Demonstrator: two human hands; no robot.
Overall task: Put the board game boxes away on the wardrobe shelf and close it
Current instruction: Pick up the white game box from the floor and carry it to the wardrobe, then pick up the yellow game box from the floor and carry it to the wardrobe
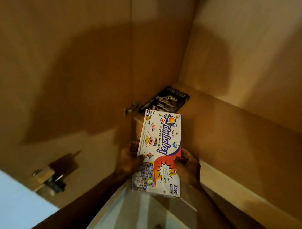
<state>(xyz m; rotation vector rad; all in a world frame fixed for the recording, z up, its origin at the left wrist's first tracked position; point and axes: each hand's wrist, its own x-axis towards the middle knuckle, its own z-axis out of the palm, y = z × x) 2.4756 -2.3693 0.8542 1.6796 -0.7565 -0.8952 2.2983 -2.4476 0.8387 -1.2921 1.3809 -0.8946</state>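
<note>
A white, blue and red Tambola game box is held flat between both hands just in front of the wardrobe shelf. My left hand grips its left edge with the thumb on top. Its right edge is gripped by my right hand. The box's far end reaches over the shelf's front edge. A dark game box lies flat on the shelf in the back left corner, just beyond the Tambola box.
The open wardrobe door stands at the left, with metal hinges on it. The wardrobe's wooden side wall rises at the right. Bare shelf surface extends to the right of the dark box.
</note>
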